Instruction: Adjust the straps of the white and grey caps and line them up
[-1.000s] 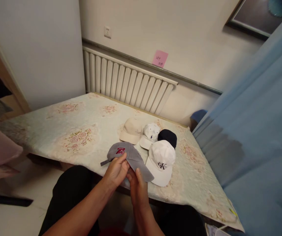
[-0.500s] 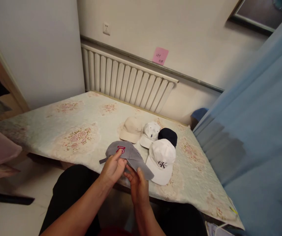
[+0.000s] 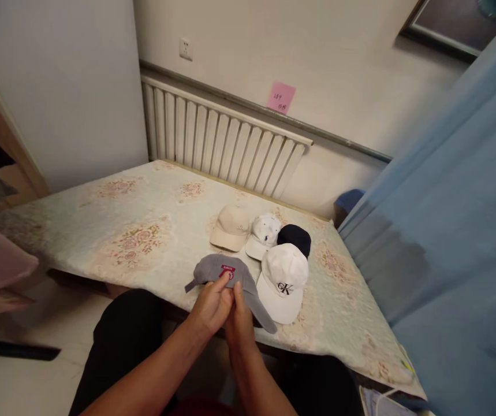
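A grey baseball cap with a red patch on its side is held between both hands at the near edge of the bed. My left hand pinches its lower rim, thumb on the red patch. Close beside it, my right hand grips the same rim, thumb up on the cloth. The fingers of both are partly hidden under the cap. Its brim points right and down, by a white cap with black letters. Behind stand a beige cap, a smaller white cap and a black cap.
The caps rest on a bed with a pale floral cover. A white radiator runs along the wall behind, under a pink note. A blue curtain hangs at the right. My black-clad knees are against the near side.
The grey cap has shifted slightly right and turned so its red patch faces me more. My right hand has moved up from near the brim to the rim, beside my left hand.
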`<state>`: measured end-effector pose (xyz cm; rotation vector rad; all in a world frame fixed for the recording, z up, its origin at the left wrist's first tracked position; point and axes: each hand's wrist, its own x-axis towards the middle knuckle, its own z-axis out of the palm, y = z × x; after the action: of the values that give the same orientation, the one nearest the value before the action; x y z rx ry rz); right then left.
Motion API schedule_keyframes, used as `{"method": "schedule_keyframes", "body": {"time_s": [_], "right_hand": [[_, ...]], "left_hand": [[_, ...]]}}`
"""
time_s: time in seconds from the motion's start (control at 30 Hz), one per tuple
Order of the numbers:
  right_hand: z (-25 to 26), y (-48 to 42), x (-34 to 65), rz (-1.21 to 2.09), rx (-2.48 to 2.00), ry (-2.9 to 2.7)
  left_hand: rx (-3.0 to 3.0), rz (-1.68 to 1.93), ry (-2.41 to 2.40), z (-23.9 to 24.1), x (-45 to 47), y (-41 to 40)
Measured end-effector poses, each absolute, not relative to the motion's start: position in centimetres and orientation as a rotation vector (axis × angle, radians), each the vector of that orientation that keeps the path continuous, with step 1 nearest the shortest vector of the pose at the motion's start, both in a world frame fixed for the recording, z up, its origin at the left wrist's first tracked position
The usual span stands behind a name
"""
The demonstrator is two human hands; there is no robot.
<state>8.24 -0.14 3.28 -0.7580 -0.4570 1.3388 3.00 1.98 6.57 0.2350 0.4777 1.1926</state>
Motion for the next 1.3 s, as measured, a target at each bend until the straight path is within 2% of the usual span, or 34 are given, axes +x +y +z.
{"method": "schedule_keyframes", "body": {"time_s": [0.23, 1.0, 1.3], "right_hand": [[3.6, 0.2, 8.1, 1.266, -0.756, -0.368], [3.3, -0.3, 8.0, 1.322, -0.56, -0.448], [4.2, 0.0, 7.5, 1.257, -0.64, -0.436]], "left_hand": [[0.202, 1.22, 0.446, 6.7, 2.8, 2.3], [0.095, 1.249, 0.451, 8.2, 2.0, 2.3], [0.123, 1.217, 0.417, 8.0, 1.6, 2.4]]}}
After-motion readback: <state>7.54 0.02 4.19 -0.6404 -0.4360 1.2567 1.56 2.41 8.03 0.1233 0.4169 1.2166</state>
